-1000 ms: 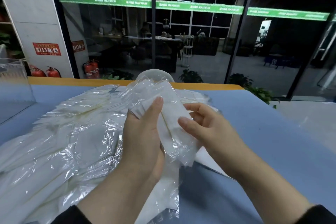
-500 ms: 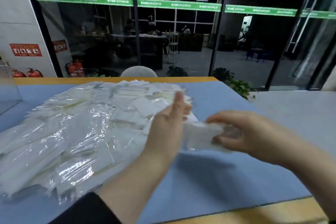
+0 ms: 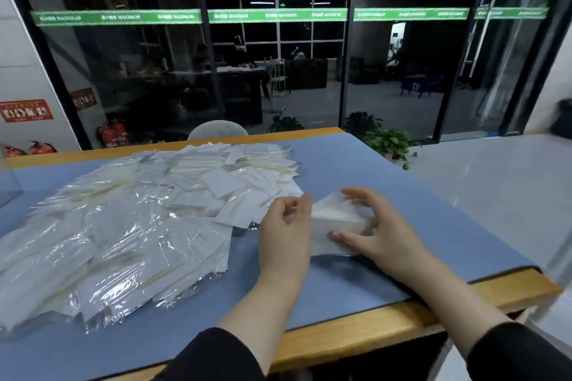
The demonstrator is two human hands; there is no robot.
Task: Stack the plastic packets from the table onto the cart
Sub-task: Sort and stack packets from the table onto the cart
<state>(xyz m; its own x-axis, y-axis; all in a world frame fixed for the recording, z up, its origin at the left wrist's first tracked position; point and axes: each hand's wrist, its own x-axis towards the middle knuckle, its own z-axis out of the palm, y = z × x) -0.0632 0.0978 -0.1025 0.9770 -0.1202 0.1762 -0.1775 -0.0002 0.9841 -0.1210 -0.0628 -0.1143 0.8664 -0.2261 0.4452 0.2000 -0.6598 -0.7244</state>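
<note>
Clear plastic packets [image 3: 130, 226] with white inserts lie in a broad, loose heap across the left and middle of the blue tabletop [image 3: 418, 210], reaching from near the far edge almost to the near edge. Very little of the job looks done: the heap is large, and no cart shows in this view, so how many packets already sit on it cannot be judged.

A small bundle [image 3: 335, 223] has been drawn clear of the heap and sits toward the right side of the tabletop, between the two hands. The right hand [image 3: 380, 232] has its grip on the bundle, thumb on the near face and fingers curved over the far top edge. The left hand [image 3: 286, 226] stands edge-on against the bundle's left end with fingers curled inward; it seems to be pressing the ends square, though motion blur leaves it unclear whether it pinches anything.

What remains, by my reading, is to carry this bundle off to the cart, then repeat for nearly the whole heap.
</note>
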